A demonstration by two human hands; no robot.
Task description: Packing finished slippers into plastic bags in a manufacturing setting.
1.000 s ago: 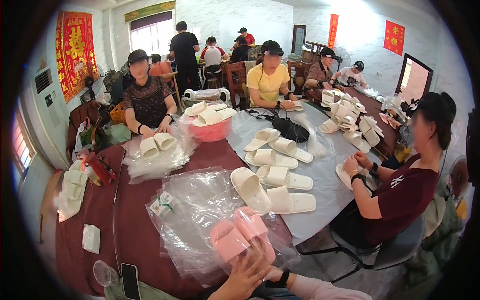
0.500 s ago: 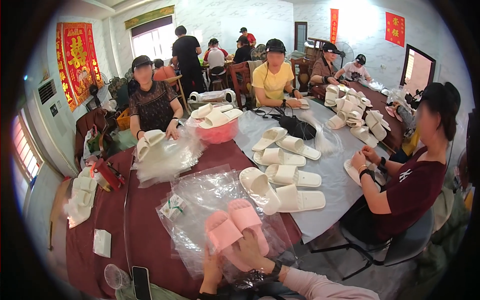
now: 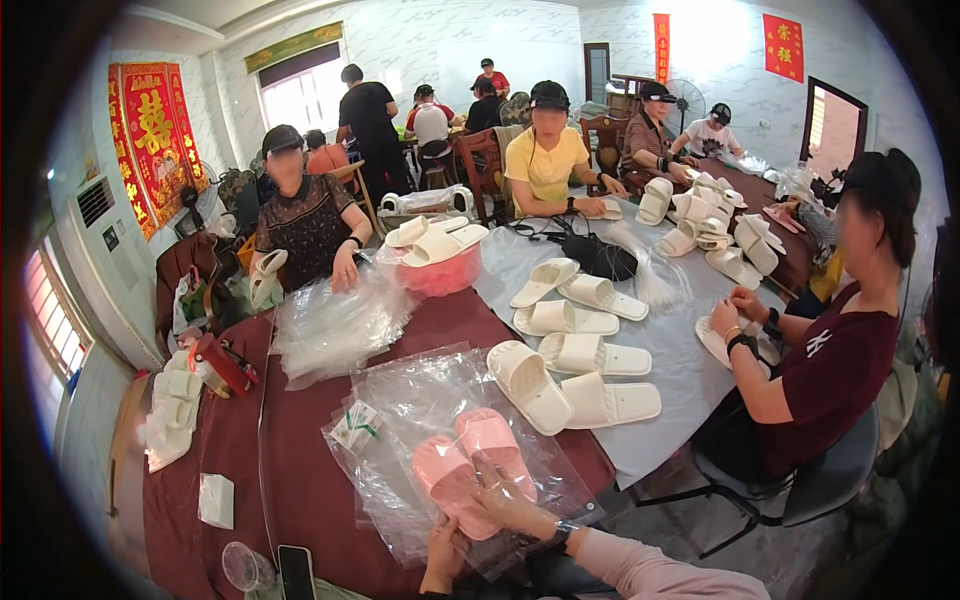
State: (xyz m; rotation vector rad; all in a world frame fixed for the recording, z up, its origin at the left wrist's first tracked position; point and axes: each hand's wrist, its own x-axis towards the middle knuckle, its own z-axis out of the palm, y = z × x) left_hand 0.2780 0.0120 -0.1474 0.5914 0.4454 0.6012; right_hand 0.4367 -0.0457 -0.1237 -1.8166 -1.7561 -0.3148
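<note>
1. I see the long counter (image 3: 300, 480) run away from me, dark red on my side and covered by a grey sheet farther off, with other people seated along both edges.
2. A loose pile of clear plastic bags (image 3: 340, 325) sits in front of a seated person across the counter to my left, beside a pink basin (image 3: 440, 275) heaped with white slippers.
3. Pairs of white slippers (image 3: 575, 355) lie in rows on the grey sheet, to the right of my work.
4. Directly below me a spread of clear plastic bags (image 3: 420, 400) covers the red surface.
5. The pair of pink slippers (image 3: 470, 465) lies side by side on that plastic, toes pointing away from me.
6. My right hand (image 3: 510, 505) rests across the heel ends of the pink slippers, fingers curled on them.
7. My left hand (image 3: 445, 545) sits just below the pair, fingers up against the heel of the left one; I cannot tell how firmly it grips.
</note>
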